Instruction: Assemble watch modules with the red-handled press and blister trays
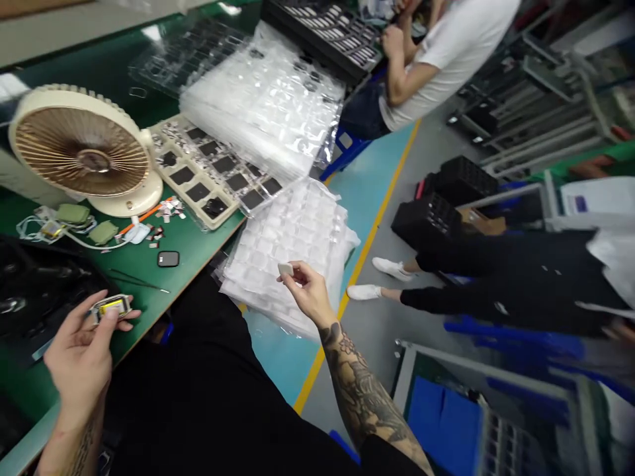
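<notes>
My left hand (pixel 92 337) is closed on a small open device housing (pixel 110 307), with a light frame and a yellow part inside, above the green bench's front edge. Its thumb presses on the yellow part. Away from the bench, my right hand (pixel 310 291) pinches a small pale flat piece (pixel 286 269) between thumb and fingers. Behind and below that hand lies a stack of white plastic trays (pixel 282 231). On the bench between the hands are dark tweezers (pixel 139 282) and a small black rounded device (pixel 168 258).
A cream fan (pixel 94 145) stands on the bench at left. Beside it, a compartmented tray (pixel 218 218) holds dark parts, partly under clear plastic trays (pixel 258 99). Loose scraps (pixel 170 208) lie near an orange stick. A seated co-worker (pixel 446 66) and a standing person (pixel 501 277) are to the right.
</notes>
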`<state>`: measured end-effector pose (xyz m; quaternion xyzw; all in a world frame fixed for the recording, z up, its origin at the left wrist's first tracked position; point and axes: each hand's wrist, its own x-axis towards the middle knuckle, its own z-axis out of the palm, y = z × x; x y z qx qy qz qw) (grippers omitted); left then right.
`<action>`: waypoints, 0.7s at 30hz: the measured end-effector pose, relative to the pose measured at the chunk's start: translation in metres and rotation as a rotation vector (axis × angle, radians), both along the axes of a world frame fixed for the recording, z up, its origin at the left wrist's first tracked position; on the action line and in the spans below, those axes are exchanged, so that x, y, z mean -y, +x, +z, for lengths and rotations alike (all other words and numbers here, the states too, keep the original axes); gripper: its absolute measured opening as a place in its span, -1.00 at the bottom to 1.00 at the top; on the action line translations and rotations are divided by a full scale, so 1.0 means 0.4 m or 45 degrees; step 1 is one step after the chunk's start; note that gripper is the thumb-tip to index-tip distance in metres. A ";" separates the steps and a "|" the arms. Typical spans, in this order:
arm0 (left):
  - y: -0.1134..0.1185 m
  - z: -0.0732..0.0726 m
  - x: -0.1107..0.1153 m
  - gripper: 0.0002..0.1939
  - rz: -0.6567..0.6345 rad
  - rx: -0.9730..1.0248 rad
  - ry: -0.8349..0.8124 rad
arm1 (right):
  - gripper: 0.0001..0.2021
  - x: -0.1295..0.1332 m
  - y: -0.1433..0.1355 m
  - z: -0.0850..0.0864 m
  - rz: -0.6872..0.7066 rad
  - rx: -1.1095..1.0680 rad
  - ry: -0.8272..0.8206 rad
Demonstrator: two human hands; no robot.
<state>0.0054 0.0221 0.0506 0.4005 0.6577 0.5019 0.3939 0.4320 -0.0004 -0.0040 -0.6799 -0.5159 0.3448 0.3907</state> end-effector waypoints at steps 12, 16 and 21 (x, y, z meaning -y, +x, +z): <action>-0.043 -0.026 0.032 -0.42 0.088 0.404 0.012 | -0.70 -0.218 -0.554 0.108 0.633 -0.406 0.500; -0.075 -0.024 0.055 -0.37 0.180 0.574 0.040 | -0.79 -0.234 -0.696 0.126 0.899 -0.545 0.456; -0.112 -0.040 0.082 -0.30 0.248 0.788 0.089 | -0.84 -0.251 -0.759 0.106 0.925 -0.596 0.278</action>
